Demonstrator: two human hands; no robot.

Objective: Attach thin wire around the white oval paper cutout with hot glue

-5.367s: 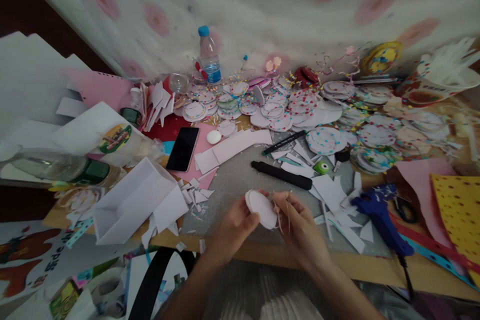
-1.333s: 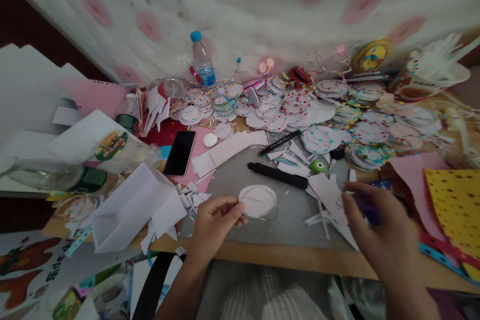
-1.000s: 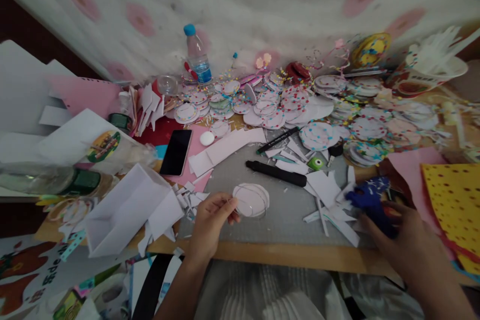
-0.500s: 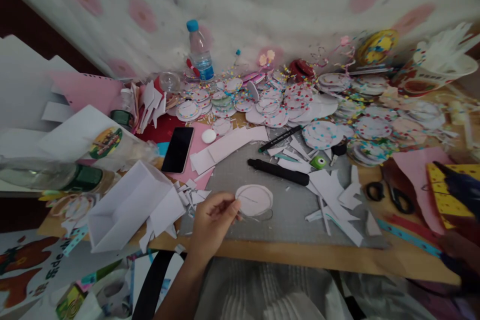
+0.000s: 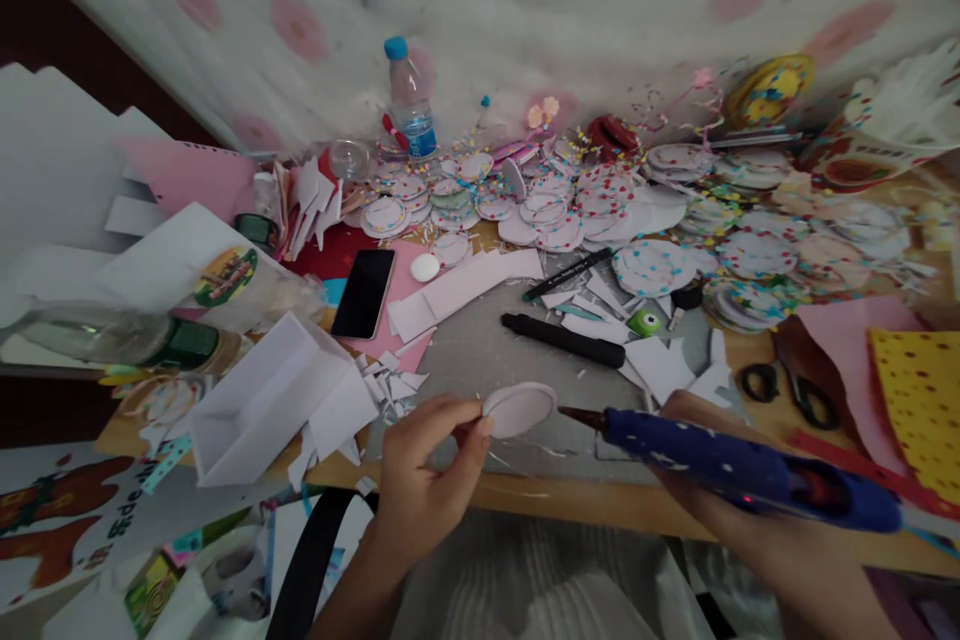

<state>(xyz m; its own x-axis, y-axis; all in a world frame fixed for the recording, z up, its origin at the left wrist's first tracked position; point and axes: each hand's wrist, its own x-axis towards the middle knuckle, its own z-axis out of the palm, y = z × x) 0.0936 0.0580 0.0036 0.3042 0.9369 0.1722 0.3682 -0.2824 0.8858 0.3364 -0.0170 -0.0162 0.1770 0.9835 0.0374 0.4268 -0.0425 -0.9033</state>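
Note:
Between its thumb and fingers, my left hand (image 5: 435,475) pinches the left edge of a white paper disc (image 5: 521,408), which is tilted above the grey cutting mat (image 5: 469,355). My right hand (image 5: 705,480) is wrapped round a blue glue gun (image 5: 720,460), partly hidden behind it. The gun's brown nozzle points left, its tip close to the disc's right edge; whether they touch I cannot tell. A small red light glows on the gun. Thin strands lie on the mat below the disc.
A black pen (image 5: 562,340), paper scraps and a phone (image 5: 364,293) lie near the mat's back. Black scissors (image 5: 791,392) are at the right. Several decorated discs (image 5: 652,267) line the back, beside a bottle (image 5: 411,105). A folded white box (image 5: 255,410) stands left.
My right hand has come in from the right edge with the glue gun, its nozzle now by the disc. My left hand has tilted the disc. The view has shifted slightly.

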